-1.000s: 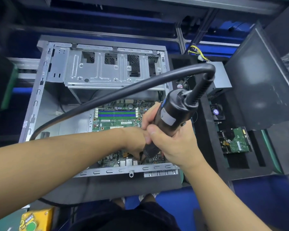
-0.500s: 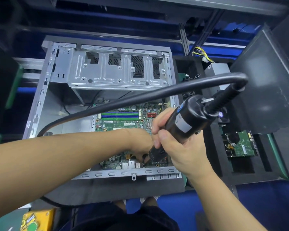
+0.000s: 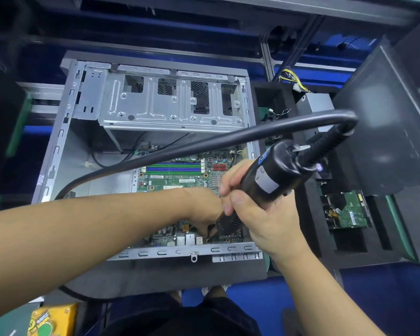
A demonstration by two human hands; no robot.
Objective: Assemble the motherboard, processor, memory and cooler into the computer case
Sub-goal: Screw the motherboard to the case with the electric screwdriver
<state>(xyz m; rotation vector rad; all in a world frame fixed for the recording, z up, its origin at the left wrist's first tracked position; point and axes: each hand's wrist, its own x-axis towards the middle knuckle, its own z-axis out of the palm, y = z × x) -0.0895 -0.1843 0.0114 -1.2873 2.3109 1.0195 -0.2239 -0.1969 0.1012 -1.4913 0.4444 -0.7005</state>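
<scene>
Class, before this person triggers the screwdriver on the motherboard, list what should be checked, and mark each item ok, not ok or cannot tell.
1. The motherboard lies inside the case: ok.
2. The right hand grips the screwdriver round its body: ok.
3. The tip points down at the board's near edge: ok.
4. The tip sits in a screw head: cannot tell.
5. The left hand is beside the tip to steady it: ok.
6. The cable runs free across the case: cannot tell.
</scene>
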